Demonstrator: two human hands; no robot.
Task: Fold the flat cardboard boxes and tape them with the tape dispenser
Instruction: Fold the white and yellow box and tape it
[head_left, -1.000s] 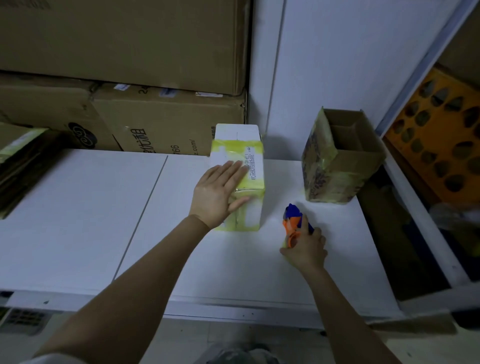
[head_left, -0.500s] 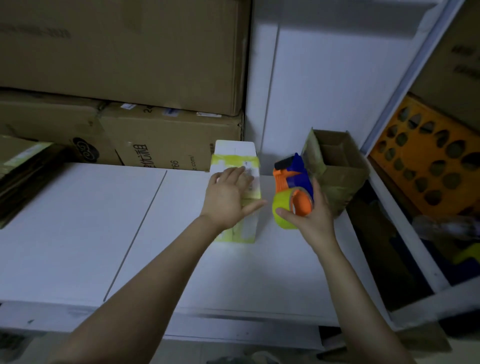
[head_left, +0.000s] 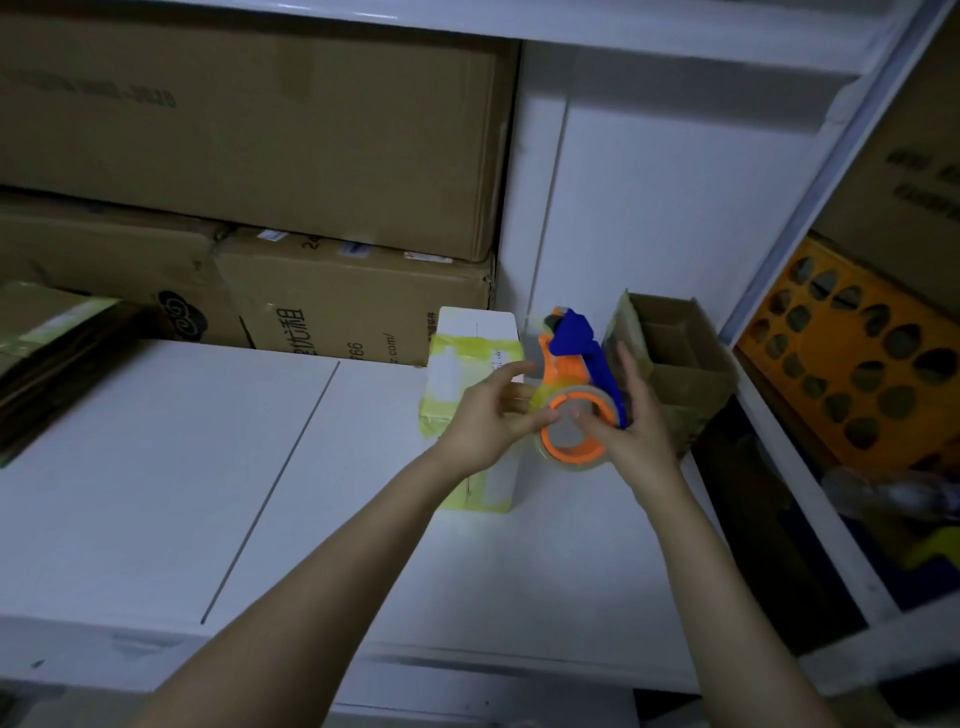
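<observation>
My right hand (head_left: 641, 434) holds an orange and blue tape dispenser (head_left: 569, 364) in the air, thumb on the orange core of its tape roll (head_left: 574, 457), fingers behind it. My left hand (head_left: 488, 421) has come to the roll's left side, and its thumb and forefinger pinch the roll's edge. Behind my left hand a white cardboard box (head_left: 478, 332) wrapped in yellow tape stands on the white table (head_left: 156, 467). Its lower part is hidden by my wrist. To the right stands a brown box (head_left: 675, 358) with its top open.
Large brown cartons (head_left: 311, 156) are stacked against the back wall on the left. Flattened cardboard (head_left: 47, 353) lies at the table's left edge. An orange perforated crate (head_left: 852, 369) sits on the shelving right of the table. The table's near edge is close to me.
My right hand has lifted the tape dispenser off the table to chest height. My left hand has left the top of the white box and reached over to the tape roll.
</observation>
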